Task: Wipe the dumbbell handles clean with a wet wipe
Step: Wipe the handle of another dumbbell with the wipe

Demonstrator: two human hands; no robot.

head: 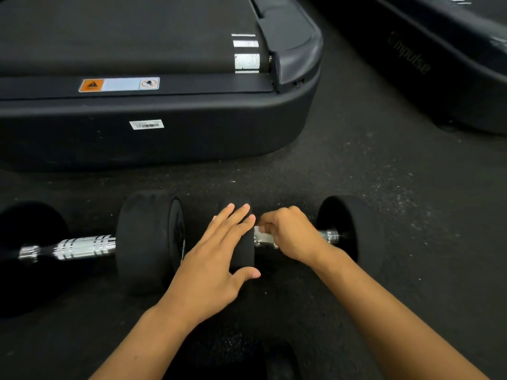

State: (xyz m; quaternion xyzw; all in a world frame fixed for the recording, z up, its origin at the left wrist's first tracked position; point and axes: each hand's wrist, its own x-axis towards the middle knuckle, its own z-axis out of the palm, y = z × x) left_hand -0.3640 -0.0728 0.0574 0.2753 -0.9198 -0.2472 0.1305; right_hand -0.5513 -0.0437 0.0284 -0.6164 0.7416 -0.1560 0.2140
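Gym: treadmill deck (131, 45), dumbbells (82, 246), black rubber floor (384, 174).

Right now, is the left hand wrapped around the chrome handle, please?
No, the left hand rests on the dumbbell's black weight head; the right hand holds the handle.

Floor (370, 165): two dumbbells end to end, left dumbbell (82, 246) at 9 o'clock, right dumbbell (340, 231) at 3 o'clock. Treadmill (164, 127) behind at 12 o'clock; second treadmill (439, 64) at 2 o'clock.
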